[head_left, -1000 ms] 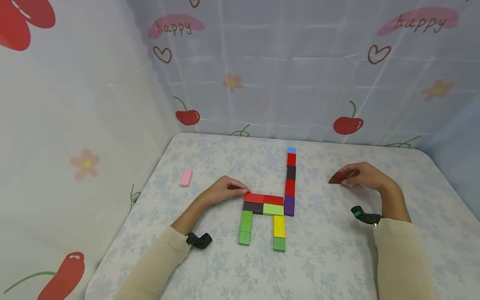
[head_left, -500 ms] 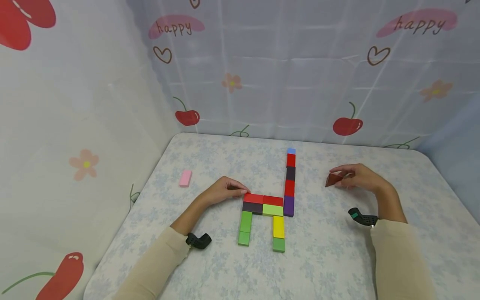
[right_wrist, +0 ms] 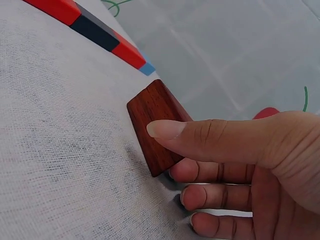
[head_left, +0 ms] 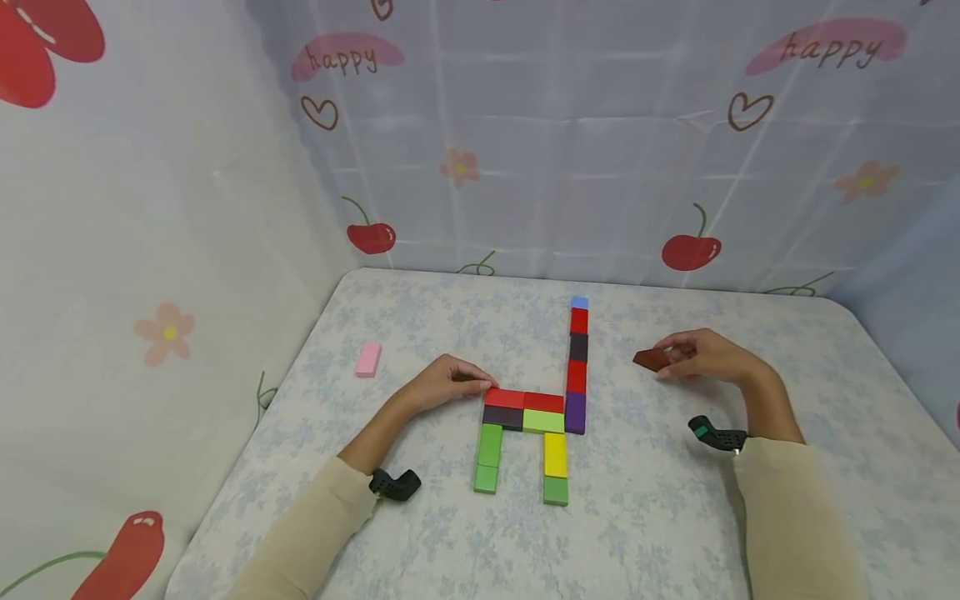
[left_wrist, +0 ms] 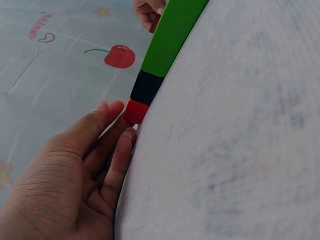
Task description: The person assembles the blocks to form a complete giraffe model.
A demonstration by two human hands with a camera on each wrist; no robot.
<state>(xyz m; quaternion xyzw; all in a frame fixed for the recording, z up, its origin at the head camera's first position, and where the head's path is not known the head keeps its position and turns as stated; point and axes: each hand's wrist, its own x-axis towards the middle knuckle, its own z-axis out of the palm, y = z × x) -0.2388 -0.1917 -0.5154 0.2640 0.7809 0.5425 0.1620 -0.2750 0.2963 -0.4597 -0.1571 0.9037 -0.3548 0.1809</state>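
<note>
A flat figure of coloured blocks lies on the table, with a row of two red blocks [head_left: 543, 402] above a black block [head_left: 503, 417] and a light green block [head_left: 543, 422]. My left hand [head_left: 442, 383] rests at the left end of the red row, fingertips touching the left red block [left_wrist: 135, 112]. To the right of the figure, my right hand [head_left: 712, 358] pinches a brown wooden block [right_wrist: 155, 107] with slanted sides between thumb and fingers, close above the cloth. From the purple block [head_left: 575, 413], a column of red and black blocks runs up to a small blue block [head_left: 580, 302].
A pink block [head_left: 368, 359] lies alone at the left. Green blocks [head_left: 489, 445] and a yellow block [head_left: 555, 454] form two legs below the red row. The patterned tablecloth [head_left: 637, 517] ends at a printed curtain [head_left: 525, 167] behind and at the left.
My right hand has moved left with the brown wooden block, turning it so its slanted outline points toward the block column. My left hand stays at the red block.
</note>
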